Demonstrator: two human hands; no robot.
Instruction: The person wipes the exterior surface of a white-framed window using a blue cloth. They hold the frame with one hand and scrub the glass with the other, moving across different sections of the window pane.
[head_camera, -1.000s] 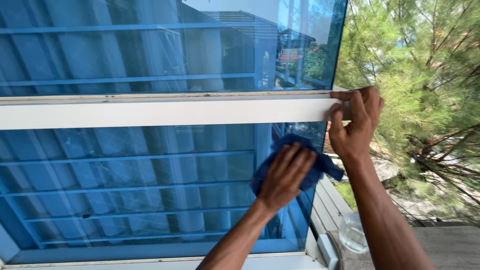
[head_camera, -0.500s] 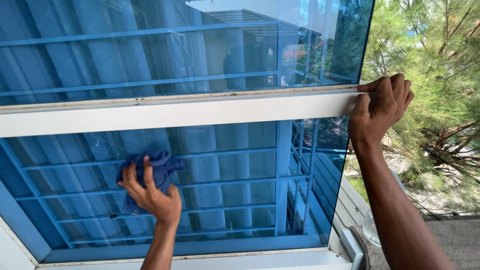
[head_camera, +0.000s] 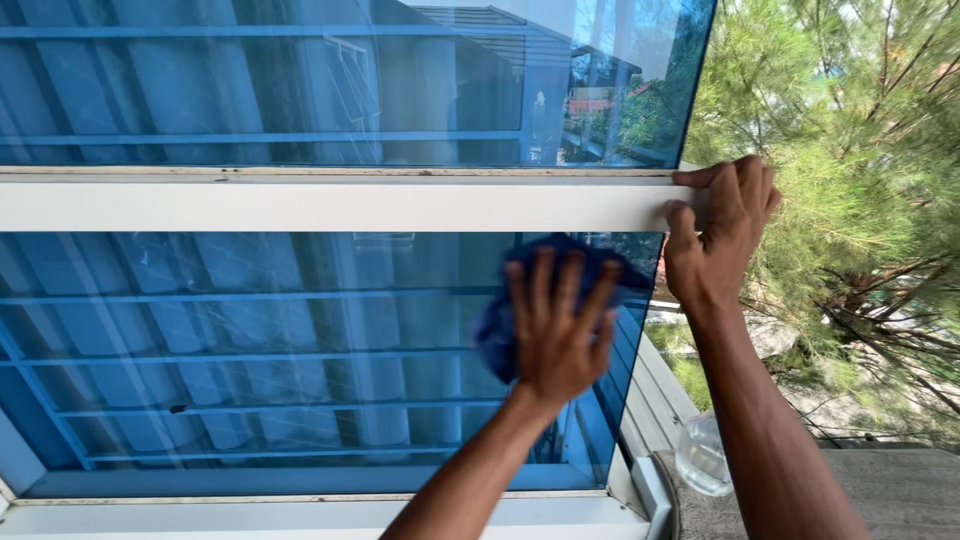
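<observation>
bright daylight | sky glare on upper glass (head_camera: 560, 60) | wiping hand (head_camera: 556, 330) motion-blurred

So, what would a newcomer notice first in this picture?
First the left hand, spread flat on a blue cloth against the lower pane of a blue-tinted window. Next the right hand, whose grip is on the right end of the white bar between the two panes. To the right, a green tree fills the view.
</observation>
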